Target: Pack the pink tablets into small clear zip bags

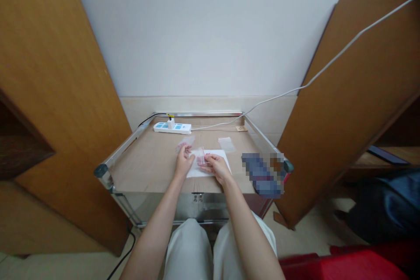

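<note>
My right hand (216,167) pinches a small clear zip-lock bag (201,157) with some pink on it, holding it over a white sheet of paper (223,155). Whether anything is inside the bag is too small to tell. To the left of it, my left hand (184,161) is open, thumb and fingers apart. Just beyond its fingertips lies another clear bag (187,141) with pinkish marks, partly hidden by the hand. A third clear bag (225,143) with a pink top strip rests flat behind the paper, on the right.
A white power strip (172,128) with a plug in it sits at the back left of the cardboard-covered table (144,164). Its white cable (272,97) runs off to the upper right. A blurred dark blue item (260,177) lies at the right edge; binder clips (197,197) grip the front edge.
</note>
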Tool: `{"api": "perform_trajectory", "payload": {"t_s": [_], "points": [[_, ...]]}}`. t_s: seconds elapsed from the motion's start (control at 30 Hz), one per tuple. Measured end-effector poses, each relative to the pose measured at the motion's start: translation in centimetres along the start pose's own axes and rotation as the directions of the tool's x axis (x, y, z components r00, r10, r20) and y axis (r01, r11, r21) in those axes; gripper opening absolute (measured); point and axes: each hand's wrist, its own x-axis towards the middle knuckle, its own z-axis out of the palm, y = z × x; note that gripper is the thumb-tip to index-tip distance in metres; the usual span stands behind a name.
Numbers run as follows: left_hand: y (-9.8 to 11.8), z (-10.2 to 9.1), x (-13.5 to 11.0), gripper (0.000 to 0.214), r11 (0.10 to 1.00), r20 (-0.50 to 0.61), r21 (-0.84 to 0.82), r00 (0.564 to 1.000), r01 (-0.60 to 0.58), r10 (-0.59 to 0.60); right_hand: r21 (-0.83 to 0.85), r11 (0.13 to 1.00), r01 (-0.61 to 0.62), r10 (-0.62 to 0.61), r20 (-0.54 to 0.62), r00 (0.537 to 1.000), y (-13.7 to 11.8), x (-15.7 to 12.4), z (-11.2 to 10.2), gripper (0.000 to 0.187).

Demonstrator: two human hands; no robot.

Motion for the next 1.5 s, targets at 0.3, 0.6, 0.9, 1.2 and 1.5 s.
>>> {"api": "perform_trajectory", "payload": {"t_s": [0.3,0.6,0.9,1.2,1.5], "points": [[0.4,-0.2,-0.2,0.01,0.948,0.123,0.202,0.967,-0.245,0.223,-0.116,0.99,0.083,-0.09,-0.057,0.994,0.6,0.3,0.3,0.023],[1.0,0.2,-0.5,0.011,0.916,0.205,0.29,0.953,-0.278,0.224,-0.199,0.967,0.157,-0.159,0.005,0.987,0.7,0.1,0.5,0.022],[1.1,0.0,-0.4,0.013,0.918,0.245,0.272,0.943,-0.289,0.225,-0.277,0.942,0.191,-0.18,0.064,0.982,0.9,0.5,0.4,0.02],[1.0,0.2,-0.4,0.012,0.91,0.241,0.274,0.939,-0.31,0.247,-0.349,0.895,0.276,-0.25,0.118,0.961,1.3,0.9,0.0,0.022],[1.3,0.1,-0.4,0.013,0.908,0.265,0.283,0.935,-0.308,0.235,-0.335,0.896,0.291,-0.259,0.139,0.956,1.5,1.1,0.2,0.023]]}}
